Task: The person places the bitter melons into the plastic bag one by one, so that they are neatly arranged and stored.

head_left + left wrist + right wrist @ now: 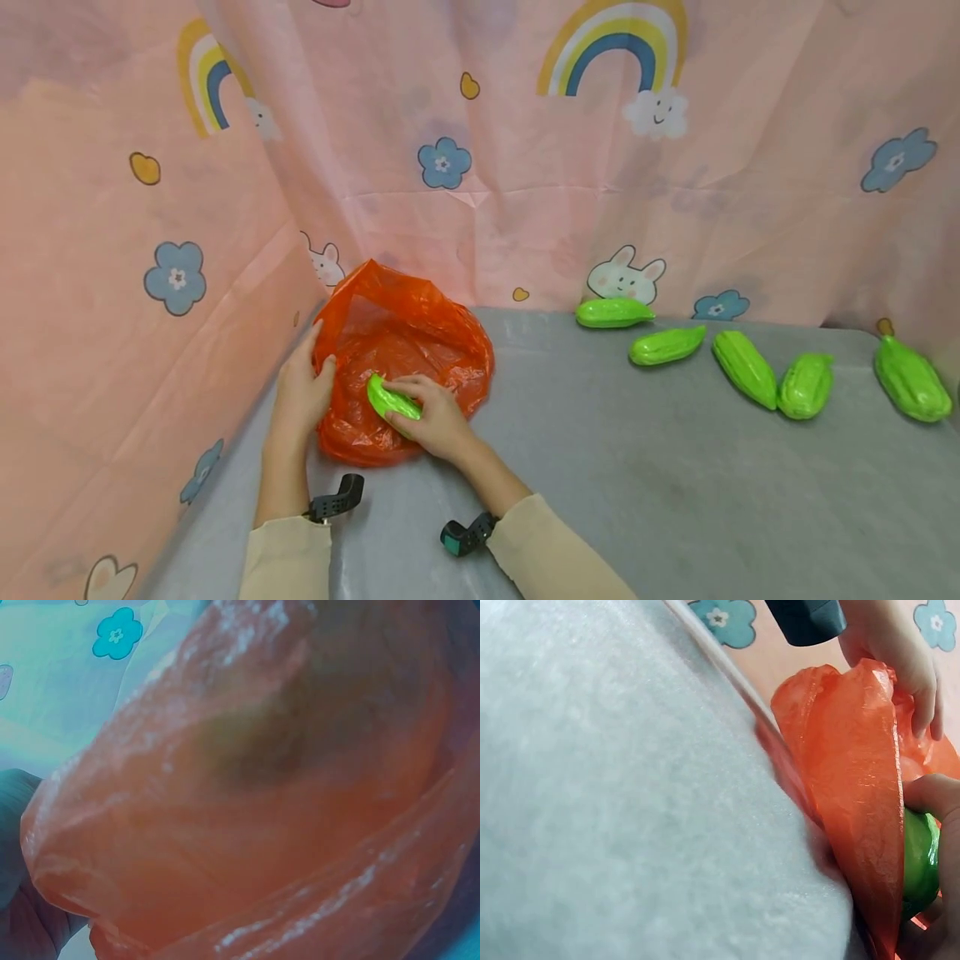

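Observation:
An orange plastic bag lies with its mouth spread wide at the left of the table. My left hand holds the bag's left edge, thumb inside the mouth and fingers behind the film. Within the opening, my right hand grips a shiny, ribbed green gourd-like vegetable between thumb and fingers. The right wrist view shows the same green vegetable partly covered by the bag's rim. Orange film fills most of the left wrist view, with a blurred dark patch behind it.
Along the back right of the grey table lie several similar green vegetables. One at the far right has a brown stem end. A pink printed cloth hangs as a wall behind and to the left, close to the bag.

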{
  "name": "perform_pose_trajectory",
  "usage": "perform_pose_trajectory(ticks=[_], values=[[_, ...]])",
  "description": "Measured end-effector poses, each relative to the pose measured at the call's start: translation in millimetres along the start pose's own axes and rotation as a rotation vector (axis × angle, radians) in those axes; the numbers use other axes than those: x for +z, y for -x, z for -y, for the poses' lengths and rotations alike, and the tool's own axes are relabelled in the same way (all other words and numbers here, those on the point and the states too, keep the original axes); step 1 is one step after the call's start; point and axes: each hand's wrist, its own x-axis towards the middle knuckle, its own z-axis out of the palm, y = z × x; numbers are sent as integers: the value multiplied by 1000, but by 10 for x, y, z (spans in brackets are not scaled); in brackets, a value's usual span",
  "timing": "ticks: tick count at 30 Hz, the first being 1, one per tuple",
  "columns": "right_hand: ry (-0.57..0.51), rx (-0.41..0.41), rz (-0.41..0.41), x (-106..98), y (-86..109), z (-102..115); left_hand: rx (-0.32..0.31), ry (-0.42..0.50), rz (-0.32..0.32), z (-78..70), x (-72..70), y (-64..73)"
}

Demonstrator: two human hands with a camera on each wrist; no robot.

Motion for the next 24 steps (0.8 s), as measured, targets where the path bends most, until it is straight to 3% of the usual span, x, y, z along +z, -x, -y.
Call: perform_pose_trajectory(ticks=[10,17,24], values=[[107,-9,1,115,40,46,20,1,-19,32,-34,19],[121,-18,3,130,65,17,41,-10,-18,17,-12,-15],[104,9,6,140,64,7,14,16,-20,20,-7,-4]])
